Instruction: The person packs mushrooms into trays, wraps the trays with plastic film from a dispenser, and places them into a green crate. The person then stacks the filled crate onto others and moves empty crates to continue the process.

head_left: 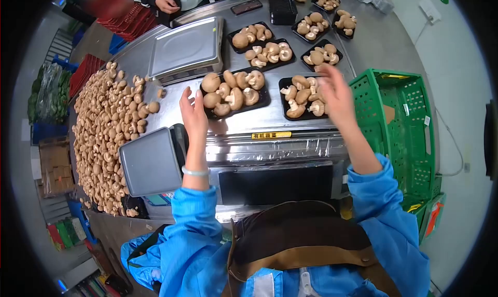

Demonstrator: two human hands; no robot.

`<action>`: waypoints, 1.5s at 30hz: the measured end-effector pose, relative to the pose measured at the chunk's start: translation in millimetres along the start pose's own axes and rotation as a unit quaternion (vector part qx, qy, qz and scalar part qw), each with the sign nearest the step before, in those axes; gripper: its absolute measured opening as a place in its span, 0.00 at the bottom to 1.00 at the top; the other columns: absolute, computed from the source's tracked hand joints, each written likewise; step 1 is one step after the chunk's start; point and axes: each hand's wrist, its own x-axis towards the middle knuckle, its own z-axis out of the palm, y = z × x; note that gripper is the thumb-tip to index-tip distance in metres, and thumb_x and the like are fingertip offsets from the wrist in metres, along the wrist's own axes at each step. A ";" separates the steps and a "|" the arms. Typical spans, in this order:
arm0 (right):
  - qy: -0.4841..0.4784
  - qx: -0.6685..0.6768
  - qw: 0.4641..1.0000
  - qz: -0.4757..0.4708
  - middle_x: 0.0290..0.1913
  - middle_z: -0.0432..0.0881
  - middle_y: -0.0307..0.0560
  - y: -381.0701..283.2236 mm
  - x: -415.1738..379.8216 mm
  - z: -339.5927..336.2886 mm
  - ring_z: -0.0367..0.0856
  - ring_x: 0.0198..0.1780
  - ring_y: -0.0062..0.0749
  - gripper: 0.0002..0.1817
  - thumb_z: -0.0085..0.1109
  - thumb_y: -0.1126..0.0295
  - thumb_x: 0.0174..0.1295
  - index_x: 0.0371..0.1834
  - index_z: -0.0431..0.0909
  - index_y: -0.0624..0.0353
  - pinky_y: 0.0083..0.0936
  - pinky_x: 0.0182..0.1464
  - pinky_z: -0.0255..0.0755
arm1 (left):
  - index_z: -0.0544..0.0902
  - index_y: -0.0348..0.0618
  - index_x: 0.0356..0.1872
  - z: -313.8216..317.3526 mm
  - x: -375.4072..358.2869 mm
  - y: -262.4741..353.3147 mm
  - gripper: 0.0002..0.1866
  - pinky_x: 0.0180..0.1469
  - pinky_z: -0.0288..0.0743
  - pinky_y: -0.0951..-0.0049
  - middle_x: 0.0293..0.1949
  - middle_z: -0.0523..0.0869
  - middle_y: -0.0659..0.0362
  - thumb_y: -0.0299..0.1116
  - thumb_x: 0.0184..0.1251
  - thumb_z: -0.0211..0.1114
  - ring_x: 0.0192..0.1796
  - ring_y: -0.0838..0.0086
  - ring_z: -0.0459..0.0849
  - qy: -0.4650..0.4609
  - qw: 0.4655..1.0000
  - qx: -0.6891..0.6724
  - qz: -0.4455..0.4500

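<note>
My left hand (194, 115), a pale bangle at its wrist, is raised with fingers apart beside the left edge of a black tray of shiitake mushrooms (233, 95). It holds nothing. Slightly blurred, my right hand (337, 95) has its fingers stretched out at the right edge of a smaller black tray of mushrooms (302, 95) and overlaps that edge in this view. Both trays rest on the steel table (228, 126), just behind a wrapping machine (290, 150) with a yellow label. Stacked dark grey trays (151, 162) lean near my left forearm.
A large heap of loose shiitake (106, 136) covers the left side. Behind my left hand stands a weighing scale (185, 45). Several filled trays (270, 54) sit farther back, near a phone (246, 6). Green crates (384, 126) stand at right. Another person's hand (167, 4) shows across the table.
</note>
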 end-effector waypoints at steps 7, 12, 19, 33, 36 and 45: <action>-0.154 0.030 0.974 0.165 0.66 0.67 0.69 29.3 52.4 148.9 0.68 0.67 0.49 0.39 0.51 0.48 0.67 0.69 0.58 0.71 0.33 0.67 0.59 | 0.69 0.38 0.64 23.1 33.4 -64.1 0.28 0.61 0.68 0.60 0.54 0.79 0.40 0.45 0.69 0.57 0.59 0.52 0.76 -0.108 0.992 -0.021 -0.060; -0.166 0.102 0.963 0.189 0.65 0.71 0.57 -20.9 34.4 169.7 0.67 0.67 0.38 0.36 0.54 0.51 0.67 0.70 0.60 0.66 0.26 0.68 0.58 | 0.70 0.39 0.63 -5.2 13.3 -41.2 0.28 0.63 0.65 0.55 0.54 0.75 0.39 0.48 0.68 0.58 0.59 0.43 0.71 -0.046 0.997 0.046 -0.030; -0.229 0.049 0.972 0.018 0.62 0.71 0.68 -68.9 -10.5 255.0 0.71 0.64 0.54 0.36 0.58 0.55 0.63 0.67 0.61 0.69 0.37 0.67 0.63 | 0.74 0.35 0.59 -123.9 -19.4 -71.4 0.24 0.61 0.66 0.59 0.51 0.77 0.41 0.42 0.69 0.58 0.56 0.52 0.75 0.102 0.994 0.025 0.010; -0.417 0.053 0.906 -0.056 0.55 0.75 0.65 -109.9 -91.5 382.2 0.74 0.57 0.61 0.34 0.65 0.63 0.53 0.62 0.65 0.68 0.41 0.59 0.69 | 0.71 0.30 0.60 -275.5 -78.2 -203.3 0.28 0.59 0.70 0.69 0.55 0.78 0.47 0.47 0.74 0.55 0.54 0.65 0.78 0.169 0.971 -0.009 -0.171; -0.410 0.100 0.882 -0.210 0.63 0.69 0.59 -112.3 -75.7 289.2 0.66 0.64 0.55 0.31 0.64 0.66 0.54 0.63 0.68 0.62 0.40 0.66 0.63 | 0.72 0.31 0.60 -269.8 -66.3 -192.9 0.27 0.61 0.68 0.68 0.57 0.77 0.46 0.45 0.73 0.56 0.57 0.65 0.76 0.222 0.947 0.196 -0.123; 0.088 -0.159 0.983 -0.030 0.57 0.77 0.56 84.6 34.4 -42.3 0.73 0.62 0.41 0.23 0.56 0.58 0.65 0.58 0.74 0.60 0.30 0.64 0.64 | 0.66 0.44 0.67 2.2 -42.1 25.3 0.30 0.66 0.63 0.56 0.62 0.71 0.50 0.40 0.67 0.62 0.66 0.66 0.66 -0.199 0.970 -0.135 0.019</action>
